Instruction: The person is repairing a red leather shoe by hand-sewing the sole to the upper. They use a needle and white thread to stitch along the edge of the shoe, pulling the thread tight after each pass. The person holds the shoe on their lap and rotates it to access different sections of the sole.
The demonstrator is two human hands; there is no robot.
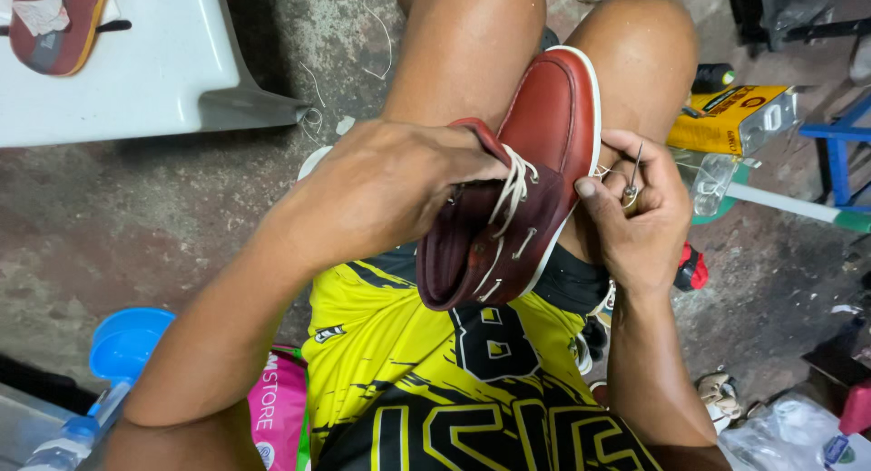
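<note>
Red-brown leather boat shoe with white laces [535,153] is gripped inside by left hand [390,185]; thin metal needle [633,173] is pinched by right hand [640,212] beside the sole.

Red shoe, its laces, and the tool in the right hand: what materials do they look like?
Shoe: looks like leather, smooth semi-gloss red upper with stitched seams, darker maroon sides; white sole edge, probably rubber. Laces: off-white cord, matte, possibly rawhide or cotton, hard to tell. Tool in the right hand: thin grey spike, apparently metal. Left hand grips the shoe's opening.
</note>
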